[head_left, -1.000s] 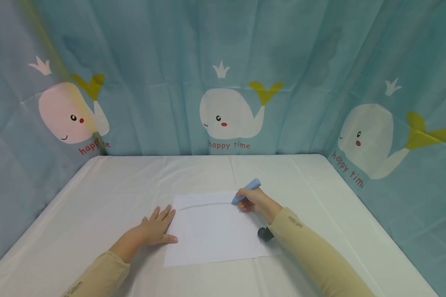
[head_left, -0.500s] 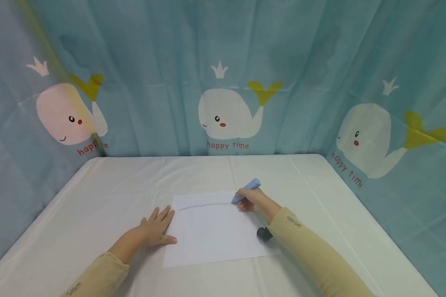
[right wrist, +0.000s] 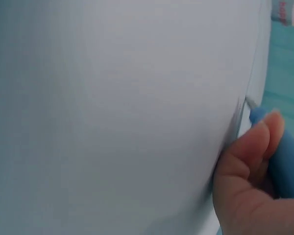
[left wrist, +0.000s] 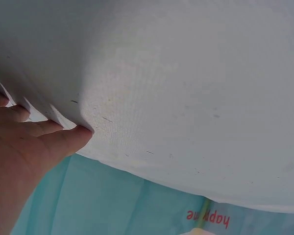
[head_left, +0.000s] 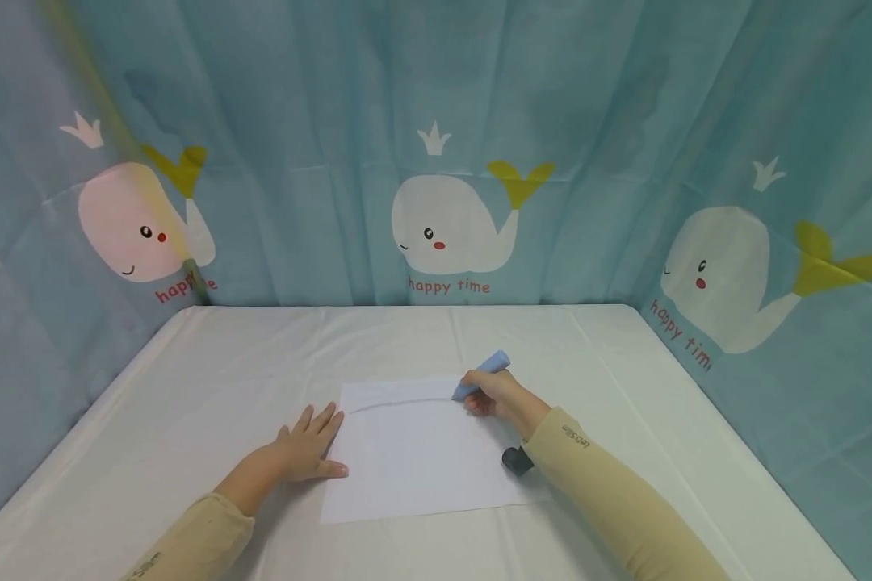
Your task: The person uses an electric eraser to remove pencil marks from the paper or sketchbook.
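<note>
A sheet of white paper (head_left: 407, 464) lies on the white-covered table, with one thin grey-blue curved line (head_left: 400, 402) running across its upper part. My right hand (head_left: 496, 394) pinches a thick light-blue marker (head_left: 492, 361) between thumb and fingers. The marker leans back to the right, its tip at the line's right end. In the right wrist view, the blue barrel (right wrist: 286, 164) and narrow tip show beside the thumb. Fingers spread, my left hand (head_left: 307, 445) rests flat at the paper's left edge, its thumb over the sheet. The left wrist view shows straight fingertips (left wrist: 78, 137) touching the white surface.
A small black round object (head_left: 516, 460) sits by the right sleeve, above the paper's right side. White cloth (head_left: 276, 347) covers the table. A blue-green curtain with printed whales (head_left: 446, 222) stands behind the table and along both sides.
</note>
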### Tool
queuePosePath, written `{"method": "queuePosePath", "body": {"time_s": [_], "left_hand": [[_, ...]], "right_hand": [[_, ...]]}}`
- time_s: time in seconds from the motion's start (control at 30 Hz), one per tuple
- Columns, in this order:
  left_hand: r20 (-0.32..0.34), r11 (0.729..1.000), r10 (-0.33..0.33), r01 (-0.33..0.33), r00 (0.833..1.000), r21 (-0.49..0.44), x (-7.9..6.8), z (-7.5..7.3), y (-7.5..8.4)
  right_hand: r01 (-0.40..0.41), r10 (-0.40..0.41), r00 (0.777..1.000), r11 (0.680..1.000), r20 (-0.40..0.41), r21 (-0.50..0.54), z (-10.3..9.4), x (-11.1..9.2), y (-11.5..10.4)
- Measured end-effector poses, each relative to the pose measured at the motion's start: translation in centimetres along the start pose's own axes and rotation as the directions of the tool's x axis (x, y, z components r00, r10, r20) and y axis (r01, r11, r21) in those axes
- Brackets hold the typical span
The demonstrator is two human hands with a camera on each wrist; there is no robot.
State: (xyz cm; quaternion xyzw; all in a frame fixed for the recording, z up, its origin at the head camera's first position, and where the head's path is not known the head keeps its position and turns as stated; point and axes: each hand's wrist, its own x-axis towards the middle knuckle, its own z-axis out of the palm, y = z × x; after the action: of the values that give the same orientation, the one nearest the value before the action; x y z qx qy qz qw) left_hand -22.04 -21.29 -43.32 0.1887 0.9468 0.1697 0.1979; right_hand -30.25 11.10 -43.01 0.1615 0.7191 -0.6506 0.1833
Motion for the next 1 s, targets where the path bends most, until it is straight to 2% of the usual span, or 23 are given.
{"method": "queuePosePath", "body": {"time_s": [0.63,0.93,1.0], "left_hand": [[-0.007,1.000,-0.017,0.017,1.000,0.019,-0.37,-0.45,0.75],[-0.008,1.000,-0.026,0.026,1.000,0.011,-0.32,-0.34,0.59],[-0.010,1.000,-0.025,0.025,1.000,0.013,-0.26,-0.24,0.50]], "right_hand": [[0.020,-0.021,0.999,1.000,0.031,0.004,-0.04,0.03,0.08],[0.028,-0.028,0.999,0.999,0.031,0.016,-0.08,-0.05,0.08],[0.028,-0.028,0.998,1.000,0.052,0.002,-0.15,-0.08,0.12]]}}
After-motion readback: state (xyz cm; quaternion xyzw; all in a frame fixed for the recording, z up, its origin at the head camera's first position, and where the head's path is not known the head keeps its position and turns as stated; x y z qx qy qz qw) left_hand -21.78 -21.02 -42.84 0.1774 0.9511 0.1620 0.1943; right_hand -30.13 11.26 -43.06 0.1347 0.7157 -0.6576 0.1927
